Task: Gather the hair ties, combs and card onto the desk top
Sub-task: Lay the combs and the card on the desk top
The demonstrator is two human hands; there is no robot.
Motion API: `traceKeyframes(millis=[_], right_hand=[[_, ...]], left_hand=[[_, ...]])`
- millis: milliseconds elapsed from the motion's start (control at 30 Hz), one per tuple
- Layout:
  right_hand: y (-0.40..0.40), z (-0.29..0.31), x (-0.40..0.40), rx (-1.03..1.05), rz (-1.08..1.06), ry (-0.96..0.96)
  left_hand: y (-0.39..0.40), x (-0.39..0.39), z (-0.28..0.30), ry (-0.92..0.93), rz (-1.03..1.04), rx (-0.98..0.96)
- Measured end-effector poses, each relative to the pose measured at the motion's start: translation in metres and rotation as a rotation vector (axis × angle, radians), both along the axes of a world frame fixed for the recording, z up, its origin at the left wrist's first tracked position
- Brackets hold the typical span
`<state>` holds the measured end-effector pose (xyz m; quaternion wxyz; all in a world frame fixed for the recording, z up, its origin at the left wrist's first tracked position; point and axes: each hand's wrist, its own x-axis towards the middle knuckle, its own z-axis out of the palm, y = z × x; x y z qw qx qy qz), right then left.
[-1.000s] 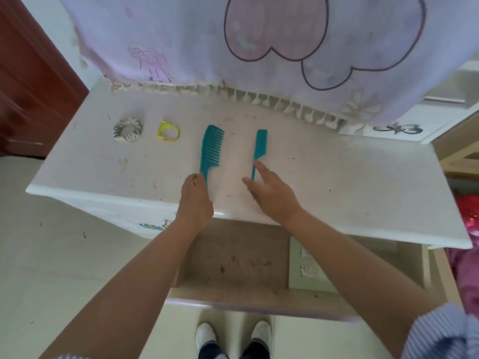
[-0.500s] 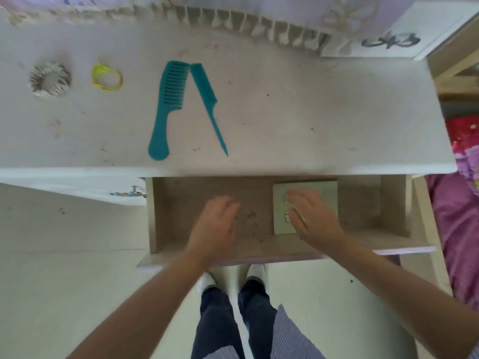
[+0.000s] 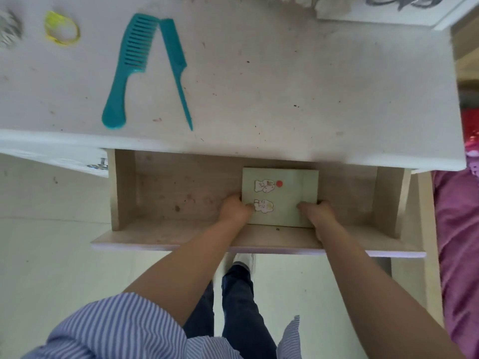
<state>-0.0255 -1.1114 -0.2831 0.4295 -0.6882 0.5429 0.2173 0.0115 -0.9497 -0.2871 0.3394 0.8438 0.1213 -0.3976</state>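
Note:
A pale green card [image 3: 285,193] with cartoon stickers and a red dot lies in the open wooden drawer [image 3: 166,193]. My left hand [image 3: 236,209] grips its left edge and my right hand [image 3: 316,211] grips its right edge. On the white desk top [image 3: 285,86] lie a wide-toothed teal comb [image 3: 128,71] and a teal tail comb [image 3: 176,66], their heads touching. To their left is a yellow hair tie [image 3: 62,28], and a striped grey hair tie [image 3: 9,28] is cut off by the left edge.
The drawer's front panel [image 3: 233,247] sticks out below my forearms. A metal handle [image 3: 99,164] shows on the desk front at left. Pink bedding [image 3: 458,229] lies to the right. A white box [image 3: 388,9] sits at the desk's back right.
Both hands left the combs on the desk top and dropped into the drawer. They have now closed on the card's two sides. The view has tilted further down.

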Motion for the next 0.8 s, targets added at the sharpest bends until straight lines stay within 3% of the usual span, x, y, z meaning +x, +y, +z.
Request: traceKeyframes(millis=[200, 267, 400, 533, 600, 700, 800], right_hand=[[-0.003, 0.01, -0.006, 0.057, 0.093, -0.066], [-0.005, 0.022, -0.043, 0.126, 0.049, -0.098], [0.0, 0.043, -0.025, 0.128, 0.262, -0.364], [0.001, 0.071, -0.03, 0.113, 0.43, -0.52], [0.007, 0.091, -0.026, 0.271, 0.303, -0.628], [0.02, 0.113, 0.001, 0.592, -0.113, -0.817], [0.035, 0.124, 0.038, 0.793, -0.547, -0.927]], left_hand=[[0.016, 0.001, 0.002, 0.094, 0.075, -0.092], [0.015, -0.007, 0.036, 0.017, -0.156, -0.091], [0.049, 0.009, 0.052, -0.313, -0.315, -0.191], [0.066, 0.016, 0.08, -0.475, -0.198, -0.285], [0.065, 0.031, 0.095, -0.566, -0.064, -0.32], [0.059, 0.06, 0.118, -0.845, 0.067, -0.22], [0.057, 0.071, 0.12, -0.934, -0.025, 0.001]])
